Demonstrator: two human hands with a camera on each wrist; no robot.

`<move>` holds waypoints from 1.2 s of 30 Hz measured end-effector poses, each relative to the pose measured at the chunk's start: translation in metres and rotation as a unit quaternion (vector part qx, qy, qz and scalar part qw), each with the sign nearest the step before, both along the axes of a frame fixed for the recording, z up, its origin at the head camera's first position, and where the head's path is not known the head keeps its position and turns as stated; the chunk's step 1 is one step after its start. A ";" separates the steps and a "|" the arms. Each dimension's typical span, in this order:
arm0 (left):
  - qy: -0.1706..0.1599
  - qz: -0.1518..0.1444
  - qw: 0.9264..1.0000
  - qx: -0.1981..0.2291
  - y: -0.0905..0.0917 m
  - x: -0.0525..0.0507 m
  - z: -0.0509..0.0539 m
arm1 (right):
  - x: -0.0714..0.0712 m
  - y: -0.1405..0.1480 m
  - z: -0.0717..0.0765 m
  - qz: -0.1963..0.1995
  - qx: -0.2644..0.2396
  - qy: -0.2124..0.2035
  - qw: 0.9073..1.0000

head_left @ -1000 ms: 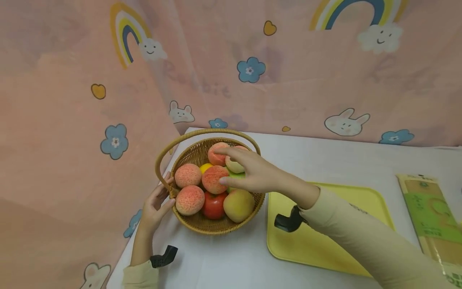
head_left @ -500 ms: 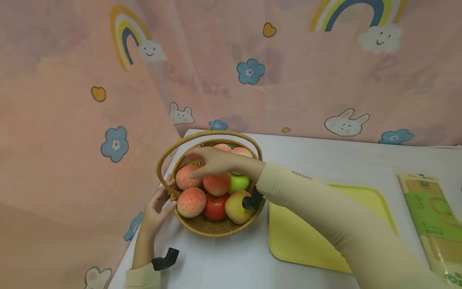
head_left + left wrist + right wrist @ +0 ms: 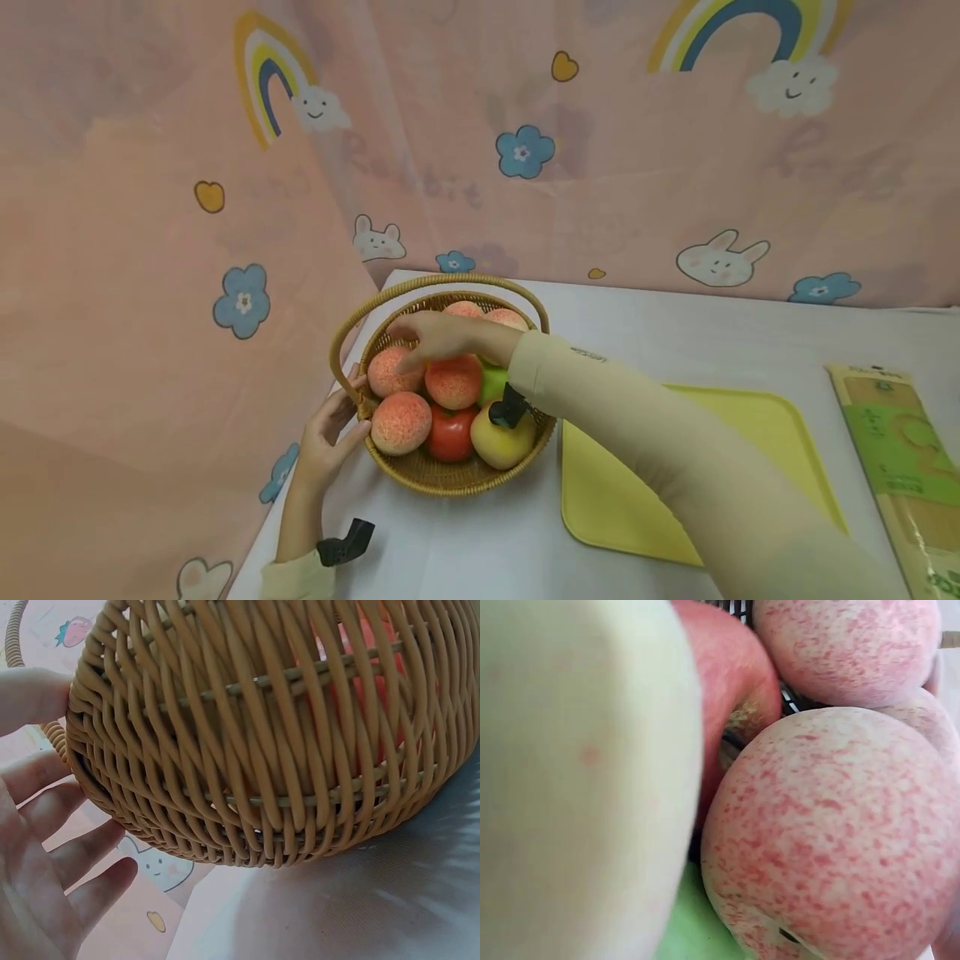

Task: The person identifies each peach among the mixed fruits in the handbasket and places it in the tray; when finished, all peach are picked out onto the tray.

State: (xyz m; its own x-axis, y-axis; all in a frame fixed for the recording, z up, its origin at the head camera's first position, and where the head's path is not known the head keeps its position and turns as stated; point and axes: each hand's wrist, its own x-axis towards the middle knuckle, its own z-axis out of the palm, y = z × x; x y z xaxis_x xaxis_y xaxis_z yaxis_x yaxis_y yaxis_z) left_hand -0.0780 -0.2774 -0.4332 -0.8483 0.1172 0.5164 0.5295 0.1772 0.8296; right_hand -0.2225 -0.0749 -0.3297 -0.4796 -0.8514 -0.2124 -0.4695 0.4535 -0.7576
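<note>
Right hand [image 3: 433, 336] over the basket's far left part, thumb and fingers apart in a loose arch; thumb overlaps the pink speckled round peach [image 3: 387, 377]. No grip visible; actual contact, can't tell. Left hand [image 3: 319, 446] at the left side of the tan woven-wicker round basket [image 3: 446, 492], thumb and fingers spread apart, touching it near the foot of the thin wrapped arched handle [image 3: 442, 280].

Peach sits inside, far left, beside the basket wall. Near it: second pink speckled round peach [image 3: 401, 423] in front, red-orange round fruit [image 3: 453, 386] to the right. Also in there: shiny red round fruit [image 3: 451, 439], yellow-green round fruit [image 3: 501, 451], bright green round fruit [image 3: 492, 384], two pinkish fruits at the back.

Handling, judged by looks: fruit seem like moulded props, so probably light, stiff, not fragile. Speckled skin looks matt, likely decent grip; shiny red one likelier to slip. Round, so could roll. Best hold: across the widest part, thumb opposite fingers, from above. Basket probably stiff with slight give, heavier loaded; handle or rim is the place to hold.

Yellow flat rectangular tray [image 3: 615, 500] right of basket.
</note>
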 end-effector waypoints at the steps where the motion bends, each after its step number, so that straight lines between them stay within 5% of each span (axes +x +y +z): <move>1: -0.004 0.000 1.000 0.000 0.000 0.000 0.000 | 0.000 -0.001 -0.001 0.002 0.005 0.004 1.000; 7: -0.030 0.012 0.999 -0.022 0.001 -0.002 -0.001 | 0.000 -0.006 -0.003 0.006 0.058 0.036 0.998; 14: 0.008 0.012 1.000 -0.010 0.003 -0.005 -0.001 | 0.000 -0.007 -0.003 0.016 0.087 0.067 0.994; 30: -0.022 0.021 0.999 -0.035 0.002 -0.002 -0.002 | 0.002 0.006 0.003 -0.027 -0.001 0.061 0.998; 36: 0.003 0.013 1.000 -0.021 -0.001 0.001 -0.003 | 0.005 0.012 0.011 -0.026 -0.050 0.034 0.998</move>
